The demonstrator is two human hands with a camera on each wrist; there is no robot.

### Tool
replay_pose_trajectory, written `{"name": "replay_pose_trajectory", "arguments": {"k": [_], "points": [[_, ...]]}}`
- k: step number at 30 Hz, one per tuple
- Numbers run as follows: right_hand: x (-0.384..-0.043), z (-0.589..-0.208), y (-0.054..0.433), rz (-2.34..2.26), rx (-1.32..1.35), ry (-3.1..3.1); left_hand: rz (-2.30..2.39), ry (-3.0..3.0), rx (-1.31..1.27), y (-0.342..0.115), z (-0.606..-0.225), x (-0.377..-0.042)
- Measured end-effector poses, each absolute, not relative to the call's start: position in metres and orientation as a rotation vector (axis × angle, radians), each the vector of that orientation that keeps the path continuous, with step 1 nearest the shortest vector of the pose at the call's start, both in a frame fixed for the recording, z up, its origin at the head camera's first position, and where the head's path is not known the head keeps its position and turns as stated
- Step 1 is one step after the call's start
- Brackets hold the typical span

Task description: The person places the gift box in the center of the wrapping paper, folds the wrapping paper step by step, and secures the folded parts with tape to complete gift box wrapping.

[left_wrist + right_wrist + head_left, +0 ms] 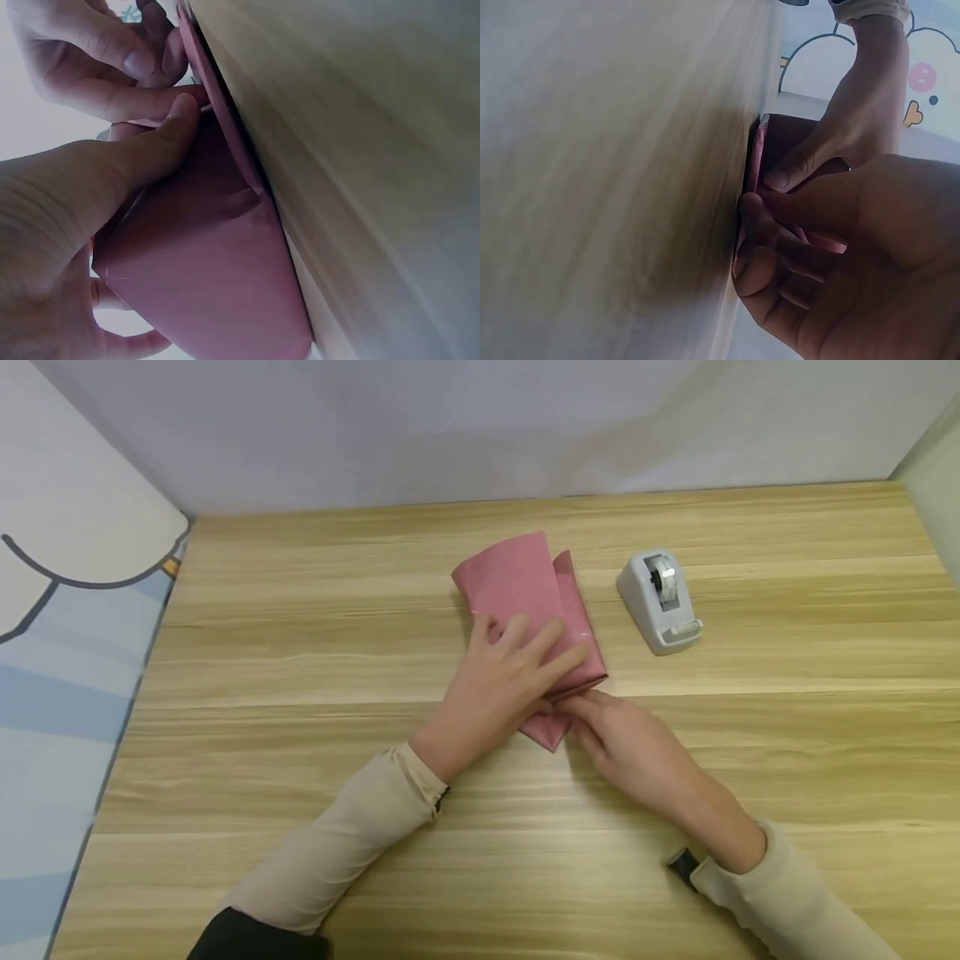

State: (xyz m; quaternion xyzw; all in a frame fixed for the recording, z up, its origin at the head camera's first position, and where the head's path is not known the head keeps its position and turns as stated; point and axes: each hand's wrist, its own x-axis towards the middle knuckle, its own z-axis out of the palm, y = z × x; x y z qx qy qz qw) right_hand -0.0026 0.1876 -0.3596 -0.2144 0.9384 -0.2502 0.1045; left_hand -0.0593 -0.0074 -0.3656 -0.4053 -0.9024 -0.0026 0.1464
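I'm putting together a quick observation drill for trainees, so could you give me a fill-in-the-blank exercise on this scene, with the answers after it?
1. The spread fingers of the ____ hand rest over the folded pink paper bundle.
2. In the head view, the right hand is at the bundle's ____ (near or far) end.
3. The light grey tape dispenser holds a roll of clear ____.

Missing words: left; near; tape.

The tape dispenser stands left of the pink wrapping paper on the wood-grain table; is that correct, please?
No, the tape dispenser stands to the right of the pink wrapping paper on the wood-grain table, as the head view shows.
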Motion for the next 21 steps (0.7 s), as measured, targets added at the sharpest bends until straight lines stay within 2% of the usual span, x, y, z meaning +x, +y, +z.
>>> {"name": "replay_pose_trajectory", "arguments": {"k": [4, 12, 21], "points": [[0.003, -0.356, 0.187, -0.618, -0.735, 2.802, 0.065, -2.615, -1.150, -0.005, -0.364, -0.059], [0.025, -0.351, 0.185, -0.335, -1.210, 2.840, 0.132, -2.626, -1.173, -0.005, -0.361, -0.060], [0.041, -0.349, 0.182, -0.145, -1.252, 2.788, 0.183, -2.623, -1.185, -0.004, -0.362, -0.063]]}}
